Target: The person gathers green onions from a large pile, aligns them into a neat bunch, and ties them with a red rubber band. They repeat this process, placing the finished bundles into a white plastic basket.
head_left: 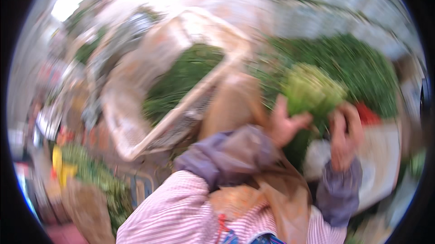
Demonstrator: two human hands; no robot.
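Observation:
A bunch of green stalks (312,87), with pale ends facing up and away, stands in front of me to the right. My left hand (283,125) grips its near left side, thumb and forefinger spread around it. Close against the bunch's right side is my right hand (346,135), fingers bent; blur hides whether anything is between them. Beyond the bunch lies a large heap of thin green stalks (353,64). Something red (368,113) shows beside the right hand, above a pale board or box surface (377,159).
A whitish plastic crate (190,104) holding loose greens (190,71) stands tilted in view at the left of my covered knee (234,101). More bundled greens (95,169) lie lower left, near a yellow object (63,166). Pale stacked crates or bundles (316,9) line the back right.

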